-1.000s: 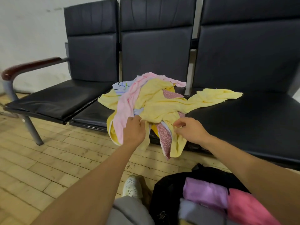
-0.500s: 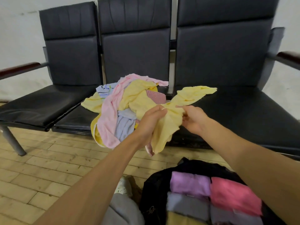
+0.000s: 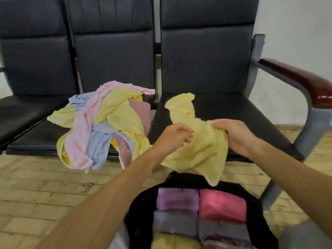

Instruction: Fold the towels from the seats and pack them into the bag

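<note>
A yellow towel (image 3: 203,150) hangs crumpled between my hands over the front edge of the right seat. My left hand (image 3: 175,135) grips its left side with curled fingers, and my right hand (image 3: 233,133) pinches its right side. Its far end lies on the right seat (image 3: 242,112). A loose pile of towels (image 3: 106,126), yellow, pink, blue and dark pink, lies on the middle seat and hangs over its front. Below my hands stands an open black bag (image 3: 142,209) holding several folded towels, purple, red, grey and yellow.
Three black padded seats are joined in a row; the left seat (image 3: 23,112) is bare. A dark red armrest (image 3: 303,78) sticks out at the right on a grey metal frame. The floor (image 3: 39,191) is pale wooden boards.
Both hands have pulled the yellow towel free of the pile and carried it right, over the right seat and above the bag. The view has shifted right.
</note>
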`<action>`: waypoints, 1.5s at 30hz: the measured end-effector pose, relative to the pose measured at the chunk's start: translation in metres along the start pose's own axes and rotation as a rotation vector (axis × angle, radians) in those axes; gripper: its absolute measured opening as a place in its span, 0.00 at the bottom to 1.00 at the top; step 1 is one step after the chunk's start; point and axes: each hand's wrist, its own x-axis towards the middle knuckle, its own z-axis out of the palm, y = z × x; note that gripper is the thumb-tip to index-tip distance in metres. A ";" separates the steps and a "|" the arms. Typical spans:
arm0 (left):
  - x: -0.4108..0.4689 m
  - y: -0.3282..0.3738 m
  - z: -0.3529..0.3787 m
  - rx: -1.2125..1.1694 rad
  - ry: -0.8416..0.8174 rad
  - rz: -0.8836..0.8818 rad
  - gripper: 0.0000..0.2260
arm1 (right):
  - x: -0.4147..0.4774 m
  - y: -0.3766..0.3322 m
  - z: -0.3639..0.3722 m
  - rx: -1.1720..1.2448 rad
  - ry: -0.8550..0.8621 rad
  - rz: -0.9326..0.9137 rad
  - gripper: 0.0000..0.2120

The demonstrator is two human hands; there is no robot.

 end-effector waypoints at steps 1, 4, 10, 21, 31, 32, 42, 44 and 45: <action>0.007 -0.004 0.005 0.064 0.038 -0.019 0.06 | -0.002 0.002 -0.008 -0.041 -0.003 0.009 0.10; 0.025 -0.017 0.020 0.223 0.124 -0.061 0.10 | -0.006 0.003 -0.024 -0.244 0.012 -0.021 0.08; 0.048 -0.036 0.038 0.549 0.265 -0.073 0.21 | -0.004 0.012 -0.049 -0.691 -0.067 0.111 0.20; 0.029 -0.021 0.051 0.237 0.180 -0.092 0.08 | -0.005 0.015 -0.059 -0.681 -0.084 0.142 0.10; -0.008 -0.018 0.038 -0.461 0.114 -0.362 0.28 | -0.013 0.025 -0.040 -0.399 -0.086 0.251 0.18; -0.012 -0.021 0.038 -0.440 0.112 -0.363 0.24 | -0.013 0.030 -0.037 -0.405 -0.095 0.281 0.18; -0.031 -0.022 0.017 -0.157 0.047 -0.284 0.10 | -0.023 0.051 -0.010 -0.211 -0.263 0.397 0.04; -0.037 -0.023 0.010 -0.089 0.016 -0.283 0.09 | -0.023 0.051 -0.011 -0.110 -0.210 0.339 0.13; -0.040 -0.023 0.008 -0.072 -0.005 -0.288 0.09 | -0.023 0.051 -0.012 -0.110 -0.194 0.308 0.16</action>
